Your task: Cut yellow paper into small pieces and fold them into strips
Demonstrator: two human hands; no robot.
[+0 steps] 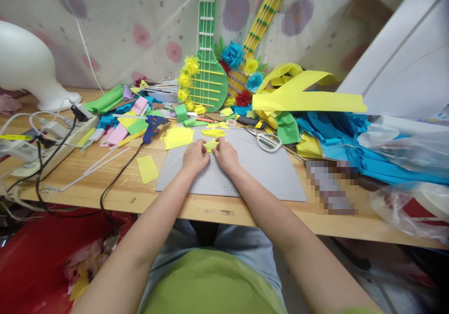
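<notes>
Yellow paper [211,145], pinched at opposite sides by the left hand [195,157] and right hand [226,155], was nearer the grey mat's [266,176] far edge than its near one, where light, even tension seemed likeliest to prevent stray creases.

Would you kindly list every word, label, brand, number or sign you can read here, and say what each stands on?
No text can be read anywhere in this picture.
Yellow paper between the left hand and right hand: no lettering visible.
Grey mat: faint grid lines; any figures are too small to read.
Blue glue gun: any markings are too small to read.
Pixelated patch: blurred out, unreadable.
</notes>
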